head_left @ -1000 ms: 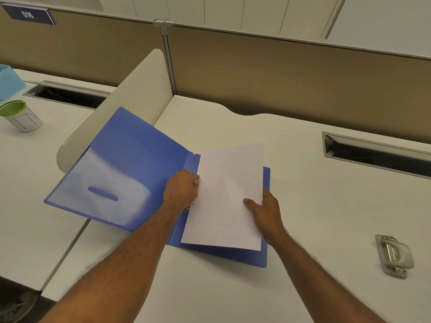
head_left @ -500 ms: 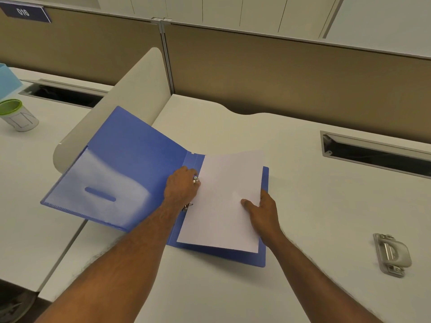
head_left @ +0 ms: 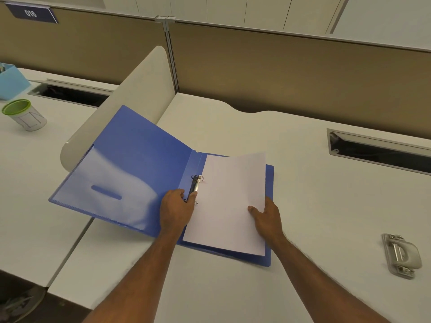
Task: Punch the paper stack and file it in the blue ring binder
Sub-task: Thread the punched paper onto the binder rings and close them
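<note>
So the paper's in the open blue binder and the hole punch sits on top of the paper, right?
No. In the head view the hole punch sits on the desk, right of the open blue binder, which holds the paper.

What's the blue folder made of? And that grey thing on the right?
The blue ring binder looks like thin, glossy plastic: its cover shines with pale glare. The hole punch looks matte grey, metal or hard plastic; its centre rod gleams like metal.
</note>
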The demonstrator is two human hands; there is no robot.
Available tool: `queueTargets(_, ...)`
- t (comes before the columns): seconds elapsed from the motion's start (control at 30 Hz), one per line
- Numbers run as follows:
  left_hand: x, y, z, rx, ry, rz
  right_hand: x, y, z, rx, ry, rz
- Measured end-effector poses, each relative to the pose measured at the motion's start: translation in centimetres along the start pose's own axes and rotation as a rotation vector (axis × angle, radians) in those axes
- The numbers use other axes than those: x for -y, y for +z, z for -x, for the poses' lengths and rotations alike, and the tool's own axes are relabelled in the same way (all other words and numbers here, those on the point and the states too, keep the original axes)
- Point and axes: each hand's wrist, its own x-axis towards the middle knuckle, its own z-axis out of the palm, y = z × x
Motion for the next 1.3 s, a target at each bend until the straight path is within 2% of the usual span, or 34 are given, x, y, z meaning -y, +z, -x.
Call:
queueTargets(0.37, -0.2, -0.2, 1.1, 0.007, -0.037, 0.016, -1.1, 1.0, 0.1, -0.052, 0.019, 0.053)
queueTargets(0.63, 0.2, -1.0, 1.5, -0.031, -0.067, 0.043, -2.0, 0.0, -0.4, -0.159, 0.029, 0.200)
queueTargets(1.13, 0.4, -0.5, 1.9, -0.013, -0.075, 0.063, -2.7, -0.1, -1.0, -0.179, 0.001, 0.250)
queueTargets(1.3, 0.3, -0.2, 2.2, -0.030, -0.078, 0.052, -3.1, -0.6, -1.7, -0.120, 0.017, 0.296)
